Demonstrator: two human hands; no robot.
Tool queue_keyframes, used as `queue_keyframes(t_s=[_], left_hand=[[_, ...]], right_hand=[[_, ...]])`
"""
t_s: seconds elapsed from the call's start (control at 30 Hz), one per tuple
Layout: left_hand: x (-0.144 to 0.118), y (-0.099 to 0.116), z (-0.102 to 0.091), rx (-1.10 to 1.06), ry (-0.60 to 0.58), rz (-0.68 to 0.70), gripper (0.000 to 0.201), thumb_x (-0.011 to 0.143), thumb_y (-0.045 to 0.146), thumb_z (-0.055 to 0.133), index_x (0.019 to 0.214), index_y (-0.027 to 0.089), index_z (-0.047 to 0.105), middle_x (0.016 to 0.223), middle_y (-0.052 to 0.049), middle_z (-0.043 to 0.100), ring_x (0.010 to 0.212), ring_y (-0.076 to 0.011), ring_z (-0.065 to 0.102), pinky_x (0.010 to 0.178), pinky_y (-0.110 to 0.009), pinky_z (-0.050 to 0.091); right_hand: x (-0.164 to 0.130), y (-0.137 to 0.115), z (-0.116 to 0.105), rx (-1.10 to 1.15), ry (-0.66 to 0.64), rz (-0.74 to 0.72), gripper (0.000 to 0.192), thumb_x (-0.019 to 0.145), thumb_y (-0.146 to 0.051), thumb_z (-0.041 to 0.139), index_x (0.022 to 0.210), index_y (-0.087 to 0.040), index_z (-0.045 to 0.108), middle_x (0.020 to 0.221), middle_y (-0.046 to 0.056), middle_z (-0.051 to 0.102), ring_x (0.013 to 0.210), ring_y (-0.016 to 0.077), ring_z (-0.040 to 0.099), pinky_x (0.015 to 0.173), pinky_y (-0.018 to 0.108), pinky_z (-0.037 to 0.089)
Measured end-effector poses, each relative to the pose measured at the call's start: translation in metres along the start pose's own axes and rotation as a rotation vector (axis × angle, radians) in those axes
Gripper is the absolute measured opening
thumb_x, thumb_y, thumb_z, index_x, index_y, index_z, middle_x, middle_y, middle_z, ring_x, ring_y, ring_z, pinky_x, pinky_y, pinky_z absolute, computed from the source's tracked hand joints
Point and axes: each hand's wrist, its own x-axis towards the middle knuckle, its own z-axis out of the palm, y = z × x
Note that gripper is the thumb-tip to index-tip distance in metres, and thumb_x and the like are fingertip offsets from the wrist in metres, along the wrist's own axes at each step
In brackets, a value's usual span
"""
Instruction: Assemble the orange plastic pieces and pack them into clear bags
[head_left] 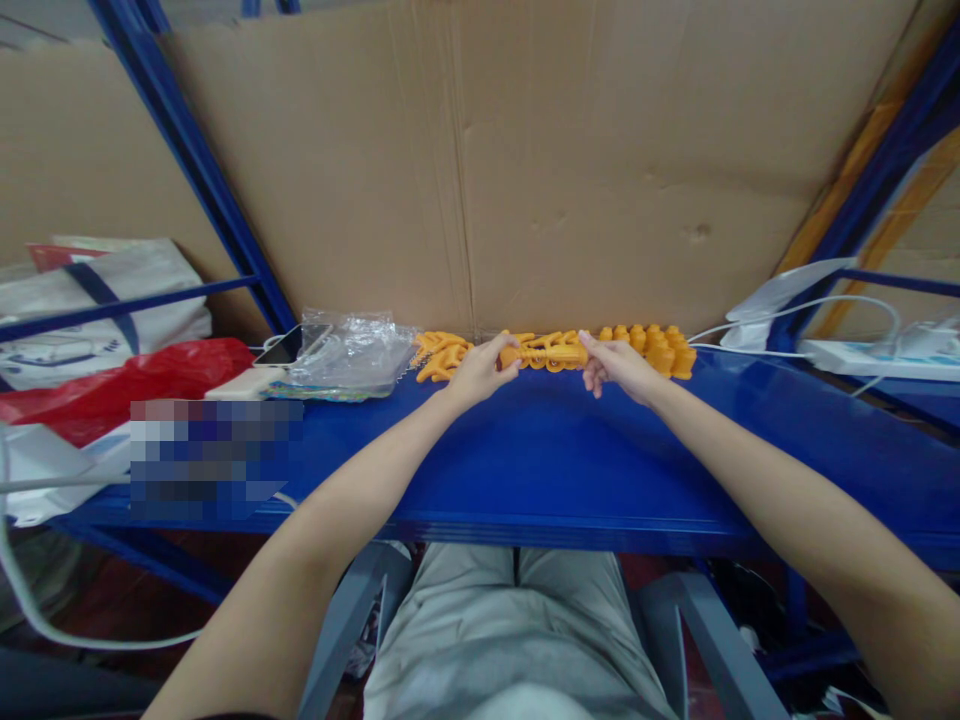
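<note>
My left hand (pixel 480 375) pinches the left end of a yellow-orange plastic piece between thumb and fingers. At the other end of this plastic piece (pixel 566 355), my right hand (pixel 621 368) has its thumb and forefinger closed on it, with the other fingers curled. Whether it is one part or two joined parts I cannot tell. Behind and between my hands lie more yellow-orange parts, some of them ring-shaped. Branched orange parts (pixel 442 355) lie left of my left hand. Just past my right hand, several chunky orange parts (pixel 660 348) stand in rows.
Clear plastic bags (pixel 349 350) lie on the blue tabletop (pixel 540 460) to the left. Farther left are a red bag (pixel 150 380) and a white bag (pixel 97 295). A power strip (pixel 885 358) with white cables sits at right. A cardboard sheet (pixel 562 160) stands behind.
</note>
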Motion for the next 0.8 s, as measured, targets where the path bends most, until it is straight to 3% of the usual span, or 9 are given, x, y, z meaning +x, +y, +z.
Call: queue_keyframes(t_s=[0.2, 0.3, 0.37, 0.43, 0.5, 0.57, 0.67, 0.8], left_hand=[[0.001, 0.001, 0.002, -0.036, 0.005, -0.035, 0.02, 0.084, 0.024, 0.063, 0.102, 0.019, 0.058, 0.062, 0.007, 0.054, 0.055, -0.0106, 0.054, 0.056, -0.019, 0.04], [0.001, 0.002, 0.002, -0.047, 0.002, -0.052, 0.019, 0.083, 0.023, 0.063, 0.101, 0.02, 0.058, 0.061, 0.008, 0.054, 0.054, -0.0103, 0.053, 0.056, -0.019, 0.039], [0.001, 0.002, 0.002, -0.059, 0.004, -0.058, 0.018, 0.083, 0.023, 0.063, 0.101, 0.02, 0.058, 0.06, 0.008, 0.053, 0.053, -0.0099, 0.052, 0.055, -0.019, 0.038], [0.001, 0.002, 0.002, -0.067, 0.006, -0.056, 0.018, 0.083, 0.023, 0.062, 0.1, 0.021, 0.058, 0.059, 0.009, 0.053, 0.052, -0.0096, 0.051, 0.055, -0.019, 0.038], [0.001, 0.001, 0.002, -0.066, 0.012, -0.043, 0.017, 0.084, 0.024, 0.062, 0.1, 0.021, 0.058, 0.059, 0.008, 0.054, 0.052, -0.0095, 0.051, 0.055, -0.019, 0.038], [0.0, 0.0, 0.003, -0.056, 0.023, -0.025, 0.018, 0.083, 0.025, 0.063, 0.1, 0.021, 0.058, 0.061, 0.008, 0.054, 0.054, -0.0096, 0.052, 0.055, -0.019, 0.038], [0.0, -0.001, 0.003, -0.043, 0.032, -0.007, 0.019, 0.082, 0.025, 0.065, 0.1, 0.021, 0.06, 0.063, 0.007, 0.055, 0.055, -0.0098, 0.053, 0.056, -0.019, 0.038], [0.0, 0.0, 0.003, -0.045, 0.024, -0.031, 0.019, 0.081, 0.024, 0.065, 0.099, 0.02, 0.059, 0.061, 0.007, 0.054, 0.055, -0.0101, 0.053, 0.056, -0.019, 0.039]], right_hand=[[0.0, -0.001, -0.003, 0.005, -0.029, 0.007, 0.059, 0.086, -0.075, 0.049, 0.087, -0.017, 0.06, 0.066, 0.011, 0.07, 0.049, 0.0198, 0.066, 0.052, 0.034, 0.057], [0.0, -0.001, -0.011, 0.0, -0.107, -0.06, 0.046, 0.083, -0.059, 0.068, 0.105, -0.02, 0.061, 0.092, 0.01, 0.075, 0.061, 0.0181, 0.072, 0.058, 0.031, 0.059], [0.0, -0.001, -0.015, -0.001, -0.126, -0.134, 0.053, 0.071, -0.046, 0.083, 0.113, -0.023, 0.059, 0.103, 0.007, 0.074, 0.07, 0.0171, 0.073, 0.062, 0.029, 0.06], [0.001, -0.001, -0.017, 0.007, -0.106, -0.189, 0.058, 0.062, -0.041, 0.09, 0.108, -0.023, 0.06, 0.099, 0.004, 0.074, 0.07, 0.0163, 0.073, 0.062, 0.029, 0.06], [0.001, -0.002, -0.016, -0.001, -0.089, -0.203, 0.051, 0.062, -0.048, 0.088, 0.095, -0.021, 0.061, 0.086, 0.003, 0.075, 0.064, 0.0154, 0.071, 0.062, 0.029, 0.06], [0.001, -0.003, -0.013, -0.036, -0.092, -0.186, 0.048, 0.068, -0.061, 0.08, 0.083, -0.019, 0.062, 0.074, 0.005, 0.074, 0.056, 0.0152, 0.068, 0.058, 0.03, 0.058], [-0.001, -0.002, -0.008, -0.102, -0.094, -0.15, 0.06, 0.073, -0.078, 0.063, 0.068, -0.019, 0.06, 0.06, 0.007, 0.069, 0.048, 0.0158, 0.064, 0.05, 0.029, 0.054], [0.0, -0.001, -0.005, -0.144, -0.054, -0.122, 0.065, 0.077, -0.081, 0.053, 0.064, -0.018, 0.06, 0.057, 0.009, 0.067, 0.045, 0.0163, 0.062, 0.048, 0.03, 0.052]])
